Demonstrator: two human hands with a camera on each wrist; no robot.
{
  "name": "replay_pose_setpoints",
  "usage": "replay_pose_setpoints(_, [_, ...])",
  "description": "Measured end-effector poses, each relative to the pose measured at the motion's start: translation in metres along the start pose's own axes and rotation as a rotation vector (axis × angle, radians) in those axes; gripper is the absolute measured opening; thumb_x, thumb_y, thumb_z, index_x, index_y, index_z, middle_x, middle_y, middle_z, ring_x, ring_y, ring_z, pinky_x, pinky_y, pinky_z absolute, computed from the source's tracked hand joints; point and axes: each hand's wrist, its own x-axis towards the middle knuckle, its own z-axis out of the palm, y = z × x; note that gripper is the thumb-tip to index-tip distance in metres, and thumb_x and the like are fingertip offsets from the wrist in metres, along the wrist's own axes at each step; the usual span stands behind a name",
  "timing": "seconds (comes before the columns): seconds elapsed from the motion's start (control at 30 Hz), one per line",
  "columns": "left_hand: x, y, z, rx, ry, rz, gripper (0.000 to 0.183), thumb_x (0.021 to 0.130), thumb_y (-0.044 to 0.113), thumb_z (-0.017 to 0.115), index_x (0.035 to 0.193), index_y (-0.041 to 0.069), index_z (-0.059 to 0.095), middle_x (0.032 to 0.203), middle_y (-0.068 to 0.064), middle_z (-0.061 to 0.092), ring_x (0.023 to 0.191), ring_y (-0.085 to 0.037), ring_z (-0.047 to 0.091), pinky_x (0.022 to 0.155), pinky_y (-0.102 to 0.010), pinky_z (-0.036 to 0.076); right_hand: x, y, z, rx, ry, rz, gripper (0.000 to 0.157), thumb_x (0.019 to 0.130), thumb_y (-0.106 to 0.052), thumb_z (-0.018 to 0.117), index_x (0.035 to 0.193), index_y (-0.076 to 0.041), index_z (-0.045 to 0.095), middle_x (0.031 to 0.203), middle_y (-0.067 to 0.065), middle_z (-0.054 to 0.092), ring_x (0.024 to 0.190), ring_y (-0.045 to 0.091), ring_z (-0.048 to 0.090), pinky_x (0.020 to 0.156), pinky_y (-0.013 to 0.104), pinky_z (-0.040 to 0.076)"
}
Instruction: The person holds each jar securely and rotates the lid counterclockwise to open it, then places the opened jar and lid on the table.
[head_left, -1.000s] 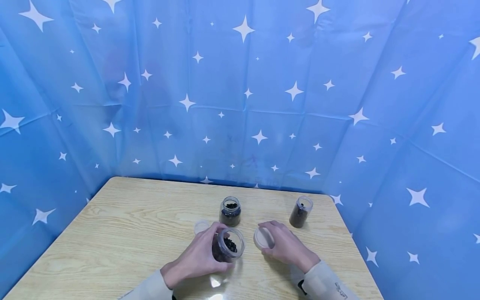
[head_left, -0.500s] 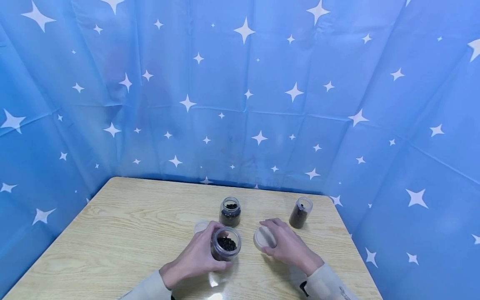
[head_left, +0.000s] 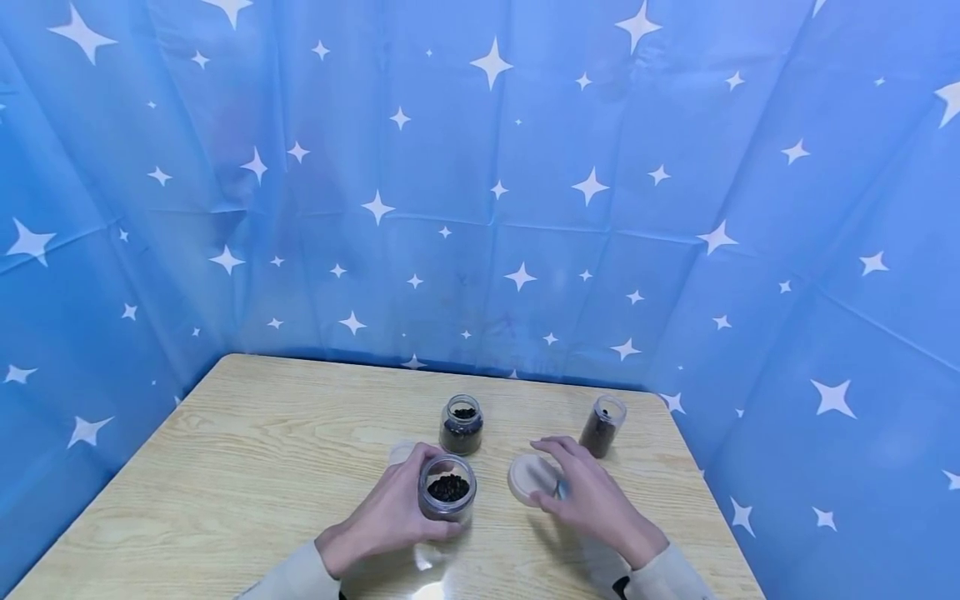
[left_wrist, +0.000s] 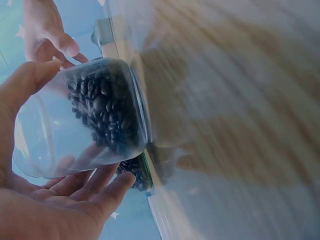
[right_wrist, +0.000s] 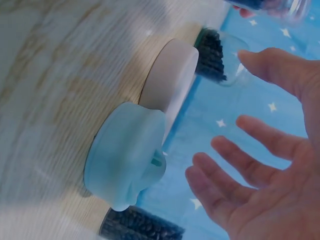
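My left hand [head_left: 397, 508] grips a clear jar [left_wrist: 105, 115] partly filled with glossy black beans. Fingers and thumb wrap its sides, its mouth is uncovered, and its base is right at the tabletop. My right hand [head_left: 603, 504] hovers with spread fingers beside a round white lid [right_wrist: 170, 75] lying on the table. In the right wrist view, that palm is bare and the fingertips are apart from the lid. A light blue lid [right_wrist: 125, 155] with a raised loop sits against the white one; in the head view my right hand mostly hides it.
Behind the held jar stands another open jar [head_left: 461, 429] of black beans. A tall, narrow jar [head_left: 598, 432] with dark contents stands at the back right. A pale lid [head_left: 401, 452] lies behind my left hand. A starry blue curtain [head_left: 480, 208] hangs beyond the wooden table [head_left: 187, 467].
The held jar has gone from tilted rightward to upright, shifting slightly left. My right hand has released the white lid and drawn back to the right, its fingers spreading.
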Motion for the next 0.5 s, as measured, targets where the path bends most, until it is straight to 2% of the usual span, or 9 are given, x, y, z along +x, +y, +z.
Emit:
replay_pose_setpoints(0.27, [0.000, -0.001, -0.004, 0.009, -0.011, -0.017, 0.093, 0.073, 0.043, 0.112, 0.147, 0.017, 0.062, 0.142, -0.007, 0.079, 0.132, -0.030, 0.076, 0.116, -0.046, 0.062, -0.006, 0.005, 0.000, -0.003, 0.058, -0.026, 0.063, 0.101, -0.031, 0.093, 0.158, -0.019, 0.069, 0.159, 0.005, 0.070, 0.148, 0.037, 0.067, 0.118, 0.065, 0.061])
replay_pose_setpoints(0.5, [-0.004, -0.001, -0.012, 0.051, -0.031, -0.026, 0.103, 0.071, 0.051, 0.112, 0.155, 0.019, 0.061, 0.153, -0.004, 0.074, 0.144, -0.030, 0.070, 0.124, -0.062, 0.058, -0.013, 0.011, -0.002, -0.011, 0.102, -0.035, 0.068, 0.103, -0.041, 0.091, 0.162, -0.019, 0.066, 0.163, 0.007, 0.067, 0.152, 0.038, 0.065, 0.115, 0.066, 0.062])
